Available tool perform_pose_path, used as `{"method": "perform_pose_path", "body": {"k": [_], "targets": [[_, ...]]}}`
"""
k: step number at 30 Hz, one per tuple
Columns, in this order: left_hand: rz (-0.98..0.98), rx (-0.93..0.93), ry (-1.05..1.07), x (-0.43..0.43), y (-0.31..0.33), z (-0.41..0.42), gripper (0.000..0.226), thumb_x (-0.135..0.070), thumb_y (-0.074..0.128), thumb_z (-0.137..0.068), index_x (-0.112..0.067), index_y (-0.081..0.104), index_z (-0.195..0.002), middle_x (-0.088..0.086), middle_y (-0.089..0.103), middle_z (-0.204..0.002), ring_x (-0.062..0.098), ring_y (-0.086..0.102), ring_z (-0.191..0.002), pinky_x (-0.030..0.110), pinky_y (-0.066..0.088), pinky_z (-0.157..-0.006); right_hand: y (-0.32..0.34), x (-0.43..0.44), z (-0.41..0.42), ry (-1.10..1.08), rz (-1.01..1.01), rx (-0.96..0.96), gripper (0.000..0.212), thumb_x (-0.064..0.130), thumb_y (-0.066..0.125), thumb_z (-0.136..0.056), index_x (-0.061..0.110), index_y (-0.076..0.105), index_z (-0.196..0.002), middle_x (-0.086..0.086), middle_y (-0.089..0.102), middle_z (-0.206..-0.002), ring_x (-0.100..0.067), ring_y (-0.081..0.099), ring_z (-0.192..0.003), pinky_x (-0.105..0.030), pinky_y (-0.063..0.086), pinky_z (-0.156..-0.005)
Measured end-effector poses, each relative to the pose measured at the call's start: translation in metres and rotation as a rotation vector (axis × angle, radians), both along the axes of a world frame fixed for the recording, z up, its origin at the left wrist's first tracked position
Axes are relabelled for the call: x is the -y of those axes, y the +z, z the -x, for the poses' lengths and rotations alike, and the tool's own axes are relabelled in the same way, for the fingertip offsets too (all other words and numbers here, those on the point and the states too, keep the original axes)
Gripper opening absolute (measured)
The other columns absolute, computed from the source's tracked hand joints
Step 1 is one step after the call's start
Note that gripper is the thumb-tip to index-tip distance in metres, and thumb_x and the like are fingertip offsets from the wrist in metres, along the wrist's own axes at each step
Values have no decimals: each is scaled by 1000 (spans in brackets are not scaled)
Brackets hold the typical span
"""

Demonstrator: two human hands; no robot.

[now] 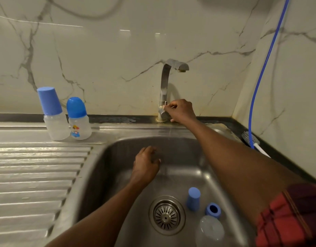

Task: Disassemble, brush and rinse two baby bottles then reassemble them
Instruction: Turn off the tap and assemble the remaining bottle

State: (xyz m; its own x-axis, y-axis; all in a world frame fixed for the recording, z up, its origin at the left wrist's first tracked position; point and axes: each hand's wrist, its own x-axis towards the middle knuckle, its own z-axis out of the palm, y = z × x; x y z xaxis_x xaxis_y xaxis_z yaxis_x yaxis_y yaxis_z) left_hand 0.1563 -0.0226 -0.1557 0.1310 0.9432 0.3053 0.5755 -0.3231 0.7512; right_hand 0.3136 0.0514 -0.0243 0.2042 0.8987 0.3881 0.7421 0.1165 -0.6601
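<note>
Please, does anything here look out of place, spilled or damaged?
Nothing looks damaged or spilled. Only loose parts in the sink stand out: a clear bottle body seems to lie on its side beside the drain, a blue cap and blue ring near it.

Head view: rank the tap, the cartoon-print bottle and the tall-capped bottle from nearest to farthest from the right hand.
1. Tap: the right hand pinches its lever.
2. Cartoon-print bottle: on the counter, left of the sink.
3. Tall-capped bottle: beside it, farther left.
</note>
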Motion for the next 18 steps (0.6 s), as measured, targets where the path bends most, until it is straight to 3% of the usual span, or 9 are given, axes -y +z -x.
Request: {"method": "perform_pose_path", "body": {"k": [5, 10, 13, 16, 18], "targets": [[2, 1, -23, 2, 2, -1, 36, -12, 68, -87, -15, 64, -122, 2, 59, -121, 16, 58, -109, 18, 39, -88, 1, 2, -3, 1, 13, 68, 25, 39, 66, -89, 17, 73, -99, -5, 71, -101, -19, 67, -83, -41, 60, -77], [38, 39, -26, -1, -1, -1, 34, -12, 69, -86, -18, 64, -119, -1, 61, -117, 14, 60, -105, 22, 45, -88, 4, 10, -8, 12, 58, 77, 34, 44, 67, -87, 20, 63, -110, -1, 62, -115, -17, 60, -100, -28, 50, -81], [117, 27, -88, -2, -5, -2, 38, -15, 72, -84, -18, 61, -121, 2, 61, -121, 19, 61, -110, 30, 50, -96, -8, 34, -15, -54, 87, 87, 40, 34, 67, -89, 13, 59, -122, -3, 60, -117, -15, 55, -100, -24, 41, -79], [149, -180, -197, 3, -6, -2, 70, -19, 74, -84, -20, 41, -145, 13, 32, -150, 28, 43, -133, 29, 39, -107, -31, 64, -29, -59, 269, 107, 26, 10, 62, -87, 11, 65, -113, -8, 68, -102, -17, 65, -86, -28, 53, -77], [-43, -190, -171, 7, 8, -4, 84, -18, 72, -84, -28, 25, -153, 7, 2, -161, 34, 25, -144, 43, 35, -114, -36, 85, -36, -29, 277, 56, 27, 2, 54, -87, 13, 71, -106, -7, 71, -90, -17, 68, -75, -29, 57, -76]]}}
